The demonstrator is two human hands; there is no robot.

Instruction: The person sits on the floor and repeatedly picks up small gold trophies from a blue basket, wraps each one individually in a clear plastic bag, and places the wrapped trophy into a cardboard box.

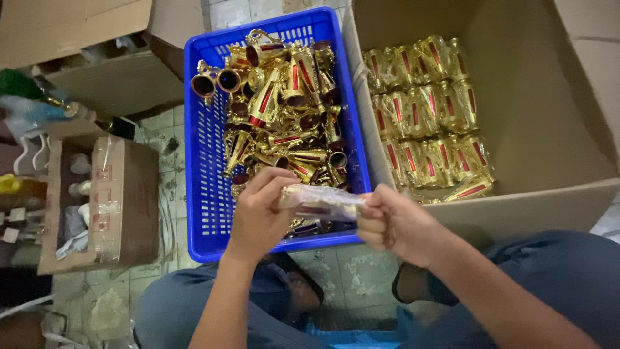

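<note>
**Both hands hold a wrapped gold cup piece over the blue basket**

The left hand [258,210] and the right hand [394,223] grip the two ends of one gold-and-red cup piece in a clear plastic bag [321,201]. The left hand's fingers curl around the left end, and the right hand pinches the right end between thumb and fingers. The wrapped piece lies roughly level between them, blurred, so its finer shape cannot be told. It hangs over the near right part of a blue plastic basket [206,187].

The basket stands on the tiled floor [342,271] between the person's knees, which are clothed in blue-grey cloth. A loose heap of gold cup pieces with red stripes [284,110] fills its far and right parts, lying at all angles, some with open mouths toward the camera. The left side of the basket shows its bare mesh bottom.

Just right of the basket, touching its wall, stands a large open cardboard box [549,116]. In its left part, bagged gold pieces [426,110] sit packed in rows, and one more lies tilted at the near edge of the rows.

To the left, well apart from the hands, a smaller taped cardboard box [123,200] holds pale objects too small to tell.
</note>
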